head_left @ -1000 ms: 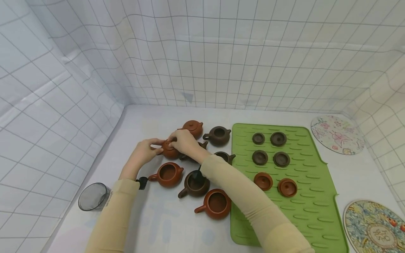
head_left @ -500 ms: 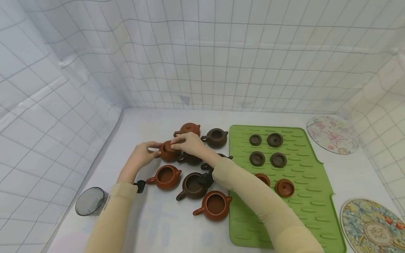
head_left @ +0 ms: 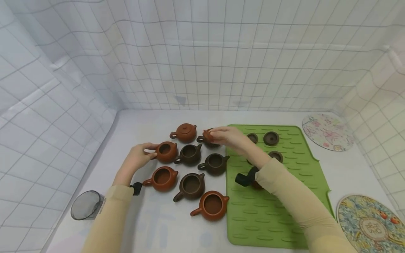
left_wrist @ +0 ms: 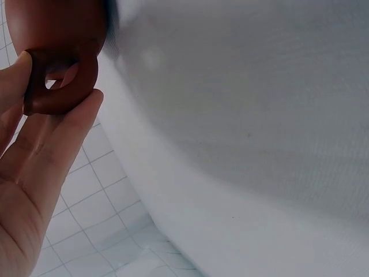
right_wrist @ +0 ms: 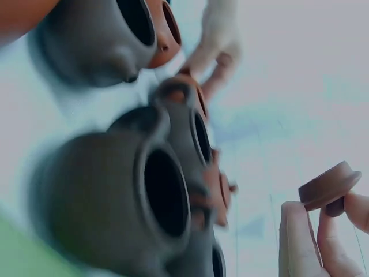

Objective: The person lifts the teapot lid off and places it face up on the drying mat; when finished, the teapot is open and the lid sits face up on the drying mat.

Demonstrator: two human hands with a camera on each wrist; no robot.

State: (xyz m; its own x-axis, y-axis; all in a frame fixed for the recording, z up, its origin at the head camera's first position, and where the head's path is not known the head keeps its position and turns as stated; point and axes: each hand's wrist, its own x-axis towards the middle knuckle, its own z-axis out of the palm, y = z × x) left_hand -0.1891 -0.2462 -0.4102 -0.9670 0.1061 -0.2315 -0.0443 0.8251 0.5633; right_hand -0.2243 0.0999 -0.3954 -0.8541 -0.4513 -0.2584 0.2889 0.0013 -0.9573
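Observation:
With thumb and fingers, my left hand (head_left: 136, 157) pinches the handle (left_wrist: 81, 86) of an open reddish-brown clay teapot (head_left: 171, 154) at the left of the group. Its mouth shows uncovered in the head view. Further right, my right hand (head_left: 233, 139) holds a small reddish teapot lid (right_wrist: 327, 186) by its knob, underside turned up in the right wrist view. In the head view the lid overlaps a dark brown teapot (head_left: 210, 143) at the back. Behind the held teapot stands another reddish teapot (head_left: 186, 133) with its lid on.
Several open teapots stand close by, among them a dark one (head_left: 192, 196) and a reddish one (head_left: 212, 215) in front. A green mat (head_left: 253, 225) at right carries several loose lids, partly hidden by my right arm. A glass (head_left: 85, 205) is at left; round patterned mats (head_left: 329, 133) lie far right.
My right hand has lifted the lid off the left reddish teapot and carried it to the right, over the back dark teapot. The left hand has stayed at the teapot's handle.

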